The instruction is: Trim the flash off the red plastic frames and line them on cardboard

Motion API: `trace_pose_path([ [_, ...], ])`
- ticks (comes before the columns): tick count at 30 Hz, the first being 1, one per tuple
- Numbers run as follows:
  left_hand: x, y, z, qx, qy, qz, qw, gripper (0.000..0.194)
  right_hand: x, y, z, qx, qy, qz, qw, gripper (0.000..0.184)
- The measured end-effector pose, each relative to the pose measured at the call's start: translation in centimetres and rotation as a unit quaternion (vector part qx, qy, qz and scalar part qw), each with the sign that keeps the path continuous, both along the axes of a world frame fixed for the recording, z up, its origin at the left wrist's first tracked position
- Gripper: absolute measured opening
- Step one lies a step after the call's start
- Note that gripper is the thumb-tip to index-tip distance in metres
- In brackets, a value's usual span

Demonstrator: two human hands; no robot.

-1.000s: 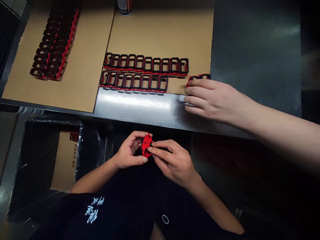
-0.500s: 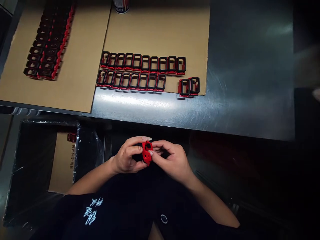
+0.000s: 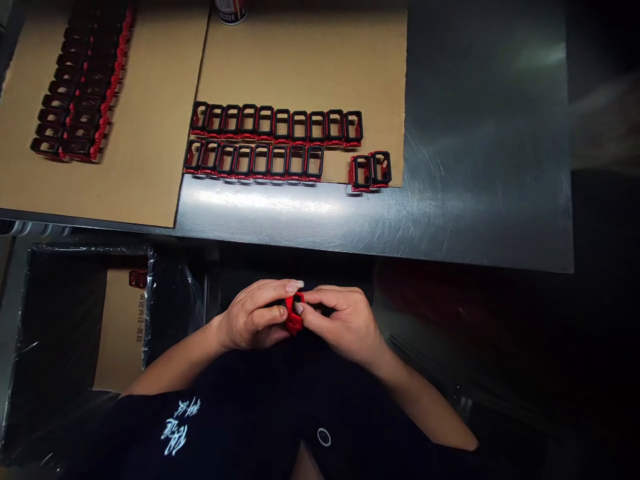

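A small red frame-like part (image 3: 295, 323) is held between both hands in front of my chest, below the table's near edge. My left hand (image 3: 257, 315) closes round its left side, with the index finger over the top. The thumb and fingers of my right hand (image 3: 340, 320) pinch its right side, and the right thumb tip lies at its opening. My fingers hide much of the part. Two rows of similar red parts with black rims (image 3: 261, 160) stand on the cardboard beyond. A separate pair of them (image 3: 371, 171) sits at the cardboard's near right corner.
The metal table (image 3: 480, 153) carries two cardboard sheets (image 3: 300, 73). More red-and-black parts (image 3: 83, 117) stand in columns on the left sheet. A can (image 3: 231, 10) stands at the far edge. On my left, a plastic-lined box (image 3: 55, 320) holds cardboard and a small red part (image 3: 137, 278).
Another person's hand has let go of the pair of parts at the cardboard's corner and withdrawn to the right. My hands have turned the red part over. The view has shifted slightly right.
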State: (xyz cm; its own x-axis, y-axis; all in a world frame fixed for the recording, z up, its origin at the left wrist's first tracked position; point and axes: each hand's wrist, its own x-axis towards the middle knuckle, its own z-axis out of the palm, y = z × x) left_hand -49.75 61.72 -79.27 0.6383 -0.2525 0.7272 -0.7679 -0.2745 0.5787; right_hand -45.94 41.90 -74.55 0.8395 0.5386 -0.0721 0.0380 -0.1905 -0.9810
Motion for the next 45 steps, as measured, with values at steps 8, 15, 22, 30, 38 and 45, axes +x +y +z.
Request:
trace_pose_path([
  [8,-0.2,0.0,0.0,-0.010,0.037,-0.005,0.999,0.052,0.3,-0.7,0.2,-0.009,0.025,0.039,0.999,0.020],
  [15,-0.2,0.1,0.0,-0.015,0.034,-0.011,0.999,0.062,0.5,-0.9,0.1,-0.003,0.058,0.058,0.997,0.020],
  [22,-0.4,0.3,-0.1,0.003,0.043,-0.019,0.999,0.064,0.3,-0.9,0.1,-0.034,0.052,0.055,0.997,0.023],
  [30,-0.4,0.3,0.1,-0.012,0.052,-0.024,0.998,0.068,0.8,-2.0,0.2,-0.031,0.065,0.117,0.990,0.027],
  [38,-0.4,0.3,0.0,0.008,0.045,-0.014,0.999,0.060,0.1,-1.0,0.4,-0.030,0.062,0.047,0.997,0.017],
  [45,-0.5,0.2,0.0,0.006,0.046,-0.008,0.999,0.065,0.8,-2.3,0.0,-0.046,0.065,0.122,0.989,0.025],
])
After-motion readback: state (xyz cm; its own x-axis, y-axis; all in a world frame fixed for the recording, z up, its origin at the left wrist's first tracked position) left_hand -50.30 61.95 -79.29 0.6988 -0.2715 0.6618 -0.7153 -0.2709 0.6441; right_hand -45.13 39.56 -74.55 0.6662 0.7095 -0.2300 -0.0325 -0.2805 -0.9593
